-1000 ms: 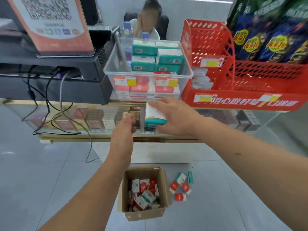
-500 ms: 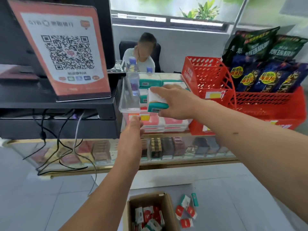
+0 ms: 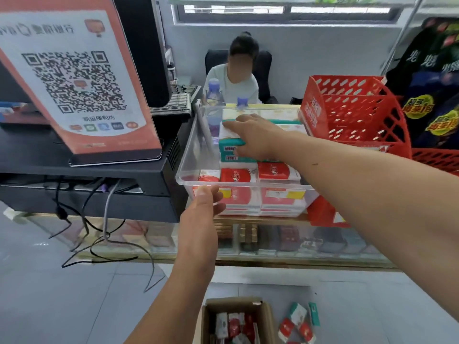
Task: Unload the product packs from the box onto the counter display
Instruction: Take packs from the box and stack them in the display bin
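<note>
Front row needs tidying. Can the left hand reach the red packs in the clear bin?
Likely yes: the left hand touches the clear bin at its front rim; the red packs lie uncovered behind it, and the right hand grips a teal pack farther back.

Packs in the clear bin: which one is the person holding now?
The top teal pack of the rear left stack, in the grip of the right hand. The teal packs beneath it and the red packs in front are not held.
</note>
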Demonstrator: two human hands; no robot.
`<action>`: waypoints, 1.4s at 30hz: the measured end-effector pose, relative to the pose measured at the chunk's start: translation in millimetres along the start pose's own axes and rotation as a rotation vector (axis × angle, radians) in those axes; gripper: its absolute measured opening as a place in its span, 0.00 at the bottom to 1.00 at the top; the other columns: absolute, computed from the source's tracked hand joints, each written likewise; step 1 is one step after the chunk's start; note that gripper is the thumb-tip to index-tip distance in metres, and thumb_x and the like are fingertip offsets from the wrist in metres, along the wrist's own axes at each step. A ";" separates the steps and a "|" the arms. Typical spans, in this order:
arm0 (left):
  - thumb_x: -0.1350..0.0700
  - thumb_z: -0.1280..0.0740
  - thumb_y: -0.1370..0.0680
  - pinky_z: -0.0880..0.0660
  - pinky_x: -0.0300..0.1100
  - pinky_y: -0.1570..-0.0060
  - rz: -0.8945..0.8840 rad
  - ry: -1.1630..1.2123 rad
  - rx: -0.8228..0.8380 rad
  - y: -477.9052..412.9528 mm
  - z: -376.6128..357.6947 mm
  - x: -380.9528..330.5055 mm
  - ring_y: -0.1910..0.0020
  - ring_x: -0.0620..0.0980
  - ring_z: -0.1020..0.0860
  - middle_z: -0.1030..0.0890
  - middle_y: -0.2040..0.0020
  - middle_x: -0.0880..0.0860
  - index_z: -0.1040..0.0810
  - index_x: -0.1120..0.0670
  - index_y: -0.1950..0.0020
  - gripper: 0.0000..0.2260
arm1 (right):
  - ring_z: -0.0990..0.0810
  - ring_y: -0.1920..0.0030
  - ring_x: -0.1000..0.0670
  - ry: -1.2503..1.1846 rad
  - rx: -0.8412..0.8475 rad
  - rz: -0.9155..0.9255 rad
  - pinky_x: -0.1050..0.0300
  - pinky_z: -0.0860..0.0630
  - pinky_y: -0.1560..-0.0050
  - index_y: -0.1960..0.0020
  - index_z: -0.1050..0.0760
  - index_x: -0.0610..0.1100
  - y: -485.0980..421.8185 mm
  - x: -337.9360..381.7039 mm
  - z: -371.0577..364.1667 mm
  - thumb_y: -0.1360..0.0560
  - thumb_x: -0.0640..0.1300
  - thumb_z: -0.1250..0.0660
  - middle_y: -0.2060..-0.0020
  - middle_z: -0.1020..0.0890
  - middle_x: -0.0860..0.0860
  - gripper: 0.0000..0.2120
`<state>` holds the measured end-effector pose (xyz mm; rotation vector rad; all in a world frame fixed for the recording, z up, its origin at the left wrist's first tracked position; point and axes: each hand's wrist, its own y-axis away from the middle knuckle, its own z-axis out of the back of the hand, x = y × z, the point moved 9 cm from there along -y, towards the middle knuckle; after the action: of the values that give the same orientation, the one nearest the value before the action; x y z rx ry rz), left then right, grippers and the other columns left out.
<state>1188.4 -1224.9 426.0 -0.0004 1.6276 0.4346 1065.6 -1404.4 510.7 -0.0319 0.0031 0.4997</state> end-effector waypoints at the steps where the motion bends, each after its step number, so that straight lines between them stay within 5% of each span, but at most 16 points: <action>1: 0.44 0.47 0.15 0.30 0.47 0.38 -0.004 -0.012 -0.013 -0.4 0.2 -0.2 0.46 0.43 0.18 0.15 0.51 0.42 0.18 0.43 0.47 0.18 | 0.29 0.34 0.42 -0.004 0.001 0.013 0.42 0.31 0.34 0.25 0.38 0.52 -2.5 0.3 -2.5 0.26 0.53 0.30 0.35 0.26 0.47 0.32; 12: 0.37 0.50 0.18 0.29 0.48 0.36 -0.054 -0.016 0.021 8.0 -5.4 -2.9 0.47 0.44 0.18 0.14 0.52 0.43 0.16 0.45 0.48 0.24 | 0.25 0.41 0.44 0.029 -0.131 -0.078 0.42 0.23 0.48 0.34 0.29 0.52 4.9 0.2 -9.2 0.23 0.46 0.33 0.42 0.24 0.49 0.18; 24: 0.38 0.49 0.16 0.29 0.46 0.41 -0.031 0.036 0.147 13.8 10.4 13.9 0.46 0.45 0.18 0.15 0.48 0.44 0.18 0.46 0.46 0.22 | 0.27 0.35 0.44 -0.130 -0.402 -0.151 0.49 0.28 0.36 0.32 0.26 0.43 122.2 61.6 26.6 0.20 0.42 0.38 0.34 0.24 0.47 0.17; 28: 0.39 0.48 0.16 0.28 0.43 0.49 -0.013 0.054 0.173 22.7 9.4 32.6 0.49 0.45 0.19 0.15 0.50 0.45 0.18 0.48 0.46 0.22 | 0.24 0.38 0.40 -0.237 -0.555 -0.149 0.50 0.27 0.38 0.38 0.21 0.38 165.1 79.6 16.1 0.23 0.39 0.37 0.39 0.20 0.42 0.15; 31: 0.38 0.47 0.16 0.26 0.46 0.45 0.007 0.057 0.168 28.2 8.8 58.9 0.50 0.47 0.19 0.16 0.49 0.48 0.18 0.48 0.47 0.22 | 0.21 0.42 0.39 -0.283 -0.599 -0.112 0.50 0.26 0.42 0.43 0.19 0.37 194.1 89.1 -11.9 0.24 0.38 0.35 0.44 0.18 0.41 0.12; 36: 0.41 0.46 0.16 0.28 0.43 0.47 0.070 0.011 0.125 37.6 11.1 136.7 0.54 0.46 0.21 0.18 0.52 0.47 0.19 0.50 0.50 0.20 | 0.21 0.46 0.39 -0.363 -0.441 -0.104 0.51 0.29 0.44 0.45 0.19 0.36 223.2 90.8 -124.3 0.25 0.37 0.35 0.47 0.18 0.41 0.11; 42: 0.37 0.47 0.17 0.31 0.55 0.32 0.235 -0.105 0.027 29.7 40.8 278.7 0.48 0.43 0.17 0.17 0.46 0.43 0.19 0.44 0.46 0.20 | 0.32 0.29 0.45 -0.427 0.049 -0.209 0.52 0.38 0.28 0.31 0.27 0.44 263.7 97.1 -331.8 0.19 0.43 0.40 0.30 0.27 0.46 0.17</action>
<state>1188.3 -1114.8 165.1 0.2320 1.5352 0.5827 1026.1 -1137.0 170.2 0.1218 -0.4029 0.2901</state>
